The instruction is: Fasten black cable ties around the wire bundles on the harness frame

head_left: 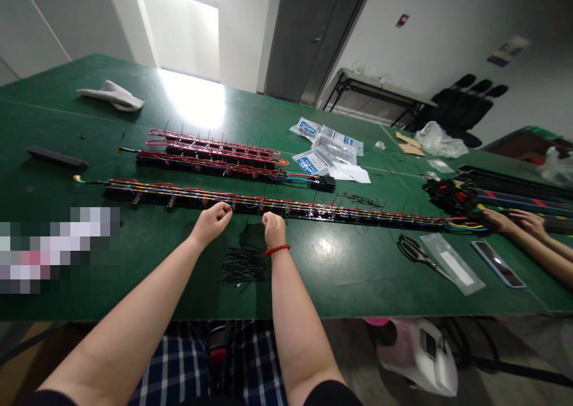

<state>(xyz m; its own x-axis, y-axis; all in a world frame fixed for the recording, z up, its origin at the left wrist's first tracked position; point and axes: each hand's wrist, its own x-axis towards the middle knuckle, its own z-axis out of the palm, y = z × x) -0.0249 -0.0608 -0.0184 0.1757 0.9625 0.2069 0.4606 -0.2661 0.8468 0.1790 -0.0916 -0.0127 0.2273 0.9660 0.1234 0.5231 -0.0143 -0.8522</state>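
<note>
Green desk with 3 long wire harnesses laid side by side.

The nearest harness lies at the fingertips of both curled hands; the left hand and right hand are nearly closed, and whether either grips a wire is hard to tell. Loose black cable ties lie below them, and a red bead bracelet circles the right wrist. Farther right are scissors and a co-worker's hands. Blue-printed bags carry writing too small to read.
</note>
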